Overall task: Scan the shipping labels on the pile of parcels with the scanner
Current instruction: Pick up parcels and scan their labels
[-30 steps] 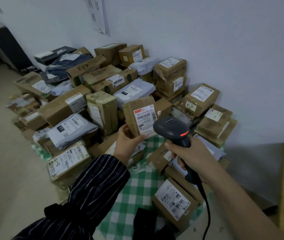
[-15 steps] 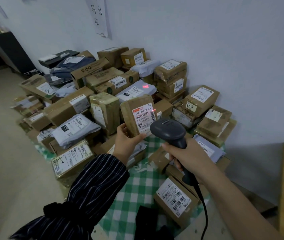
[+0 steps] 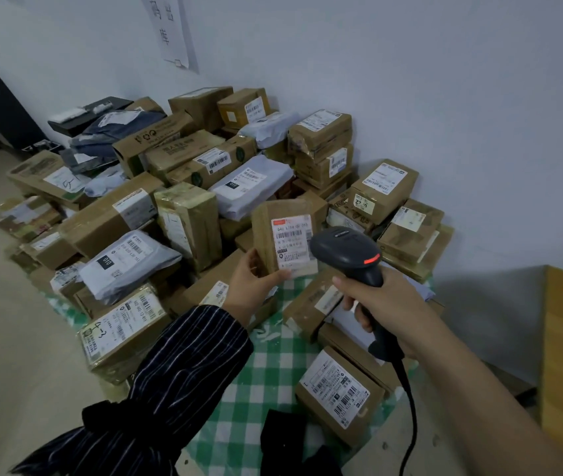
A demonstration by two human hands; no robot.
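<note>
We've got a small brown parcel (image 3: 268, 235) standing upright in our left grip (image 3: 252, 290). The thumb pinches the front near the bottom edge, and the white label (image 3: 292, 242) faces us. At the parcel's 3 o'clock, just beside it, the black scanner (image 3: 345, 250) is clenched in our right grip (image 3: 386, 304). Our fingers wrap round the handle, its nose points toward the label, and a red light glows on its back. Its cable (image 3: 410, 407) drops off toward 6 o'clock. The rest of the pile (image 3: 187, 221) fans out from 9 to 2 o'clock along the white wall (image 3: 444, 97), brown boxes mixed with grey mailer bags (image 3: 129, 262). Below both grips there's a green checked cloth (image 3: 273, 369), with another labelled box (image 3: 338, 393) at the scanner's 6 o'clock.
</note>
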